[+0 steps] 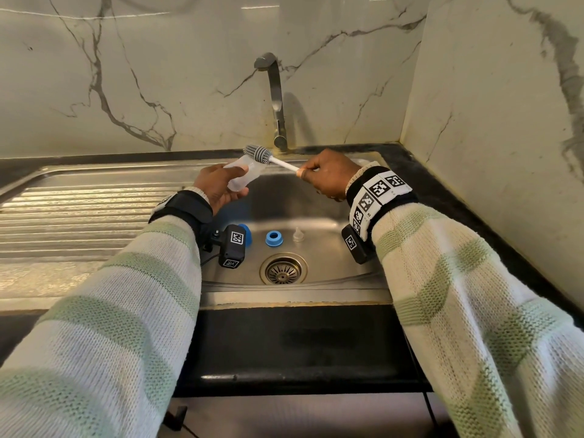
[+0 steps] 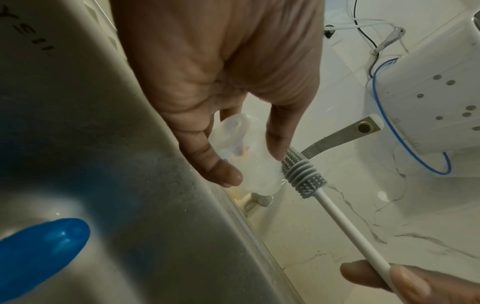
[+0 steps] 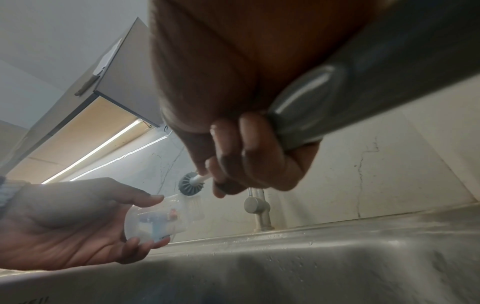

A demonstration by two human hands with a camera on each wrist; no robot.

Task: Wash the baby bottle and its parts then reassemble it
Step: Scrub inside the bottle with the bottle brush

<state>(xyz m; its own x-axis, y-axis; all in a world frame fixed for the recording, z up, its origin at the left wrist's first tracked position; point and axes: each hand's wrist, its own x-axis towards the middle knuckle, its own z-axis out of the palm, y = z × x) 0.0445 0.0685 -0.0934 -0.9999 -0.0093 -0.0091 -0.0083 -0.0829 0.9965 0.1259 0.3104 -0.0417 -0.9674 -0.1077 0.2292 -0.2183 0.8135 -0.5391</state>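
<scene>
My left hand holds the clear baby bottle over the sink, mouth pointing toward the tap; the bottle lies between thumb and fingers. My right hand grips the white handle of the grey silicone bottle brush, whose head sits just outside the bottle's mouth. From the right wrist, the brush and bottle meet at the rim. On the sink floor lie a blue collar ring, a clear nipple and a blue cap, partly hidden by my left wrist camera.
The steel sink basin has a drain at its front. A tap rises behind it, with no water visible. A ribbed draining board extends left. Marble walls close the back and right; a black counter edge runs right.
</scene>
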